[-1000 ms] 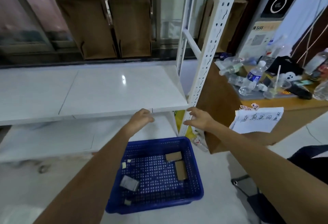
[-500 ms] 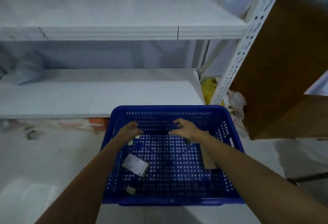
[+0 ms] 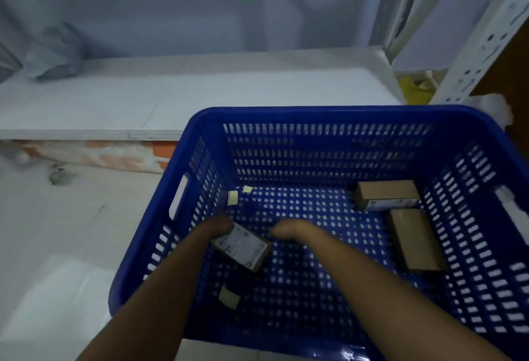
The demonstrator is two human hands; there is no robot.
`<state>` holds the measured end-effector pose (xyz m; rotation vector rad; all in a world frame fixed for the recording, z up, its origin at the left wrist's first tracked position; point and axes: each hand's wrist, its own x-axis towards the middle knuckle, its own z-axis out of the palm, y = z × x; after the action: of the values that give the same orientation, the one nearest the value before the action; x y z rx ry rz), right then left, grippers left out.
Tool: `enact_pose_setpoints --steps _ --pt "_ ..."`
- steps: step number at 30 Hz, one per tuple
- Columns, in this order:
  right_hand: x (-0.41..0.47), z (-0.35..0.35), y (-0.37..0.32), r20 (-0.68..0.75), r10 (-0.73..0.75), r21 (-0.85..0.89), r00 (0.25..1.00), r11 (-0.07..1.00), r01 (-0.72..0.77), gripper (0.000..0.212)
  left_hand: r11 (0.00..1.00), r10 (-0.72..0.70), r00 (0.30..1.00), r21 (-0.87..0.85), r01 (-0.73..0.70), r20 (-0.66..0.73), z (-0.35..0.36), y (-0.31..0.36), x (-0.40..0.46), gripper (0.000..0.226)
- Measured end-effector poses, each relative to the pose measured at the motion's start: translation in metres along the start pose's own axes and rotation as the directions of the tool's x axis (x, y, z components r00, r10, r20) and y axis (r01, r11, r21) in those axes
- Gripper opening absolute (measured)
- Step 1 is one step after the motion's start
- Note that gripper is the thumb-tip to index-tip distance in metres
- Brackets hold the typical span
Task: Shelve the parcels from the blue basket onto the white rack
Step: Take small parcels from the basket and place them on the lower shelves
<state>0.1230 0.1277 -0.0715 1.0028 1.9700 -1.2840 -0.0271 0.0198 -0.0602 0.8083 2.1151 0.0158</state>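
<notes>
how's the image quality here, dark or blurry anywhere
Head view: dim and blue-tinted overall; the basket rim bows from wide-angle distortion; the rack post at the top right is smeared; both hands, left and right, are soft and shadowed, and the label on the parcel is unreadable.
</notes>
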Motion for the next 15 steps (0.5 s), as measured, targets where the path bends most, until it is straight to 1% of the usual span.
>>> enact_pose_setpoints --steps 2,3,5,6,8,10,11,13,15 --pt "0.012 0.014 -0.003 0.019 -0.022 0.027 1.0 0.999 0.022 0.049 0.999 0.011 0.997 0.039 -0.014 0.08 -0.002 0.001 0.003 0.018" --pt "0.016 0.02 -0.003 0.026 -0.029 0.043 0.999 0.999 0.028 0.051 0.999 0.032 0.993 0.01 -0.033 0.113 -0.003 0.0 0.008 0.016" --pt "0.026 0.029 -0.002 -0.007 -0.026 0.072 1.0 0.997 0.026 0.052 0.999 0.02 0.987 -0.034 -0.015 0.158 -0.003 -0.001 0.017 0.037" --pt "0.03 0.032 -0.001 -0.021 -0.01 0.087 1.0 0.996 0.012 0.052 1.0 0.006 0.985 -0.031 -0.001 0.17 -0.001 -0.002 0.022 0.041" --pt "0.034 0.034 0.0 -0.032 0.015 0.15 0.999 0.989 -0.01 0.052 1.0 -0.009 0.985 -0.025 0.013 0.17 0.004 0.001 0.027 0.042" --pt "0.033 0.033 0.003 -0.033 0.023 0.225 0.999 0.974 -0.015 0.051 0.996 -0.033 0.989 -0.074 0.044 0.148 0.006 0.006 0.029 0.044" --pt "0.031 0.029 0.005 -0.035 0.03 0.273 0.999 0.962 -0.019 0.051 0.995 -0.033 0.991 -0.086 0.045 0.129 0.007 0.009 0.031 0.041" --pt "0.028 0.017 0.015 -0.062 0.079 0.408 0.995 0.912 -0.047 0.051 0.98 -0.002 0.995 -0.199 0.022 0.104 0.006 0.015 0.03 0.023" --pt "0.021 -0.002 0.025 -0.134 0.14 0.515 0.981 0.855 -0.052 0.057 0.938 -0.017 0.998 -0.344 0.038 0.064 0.0 0.021 0.033 0.015"
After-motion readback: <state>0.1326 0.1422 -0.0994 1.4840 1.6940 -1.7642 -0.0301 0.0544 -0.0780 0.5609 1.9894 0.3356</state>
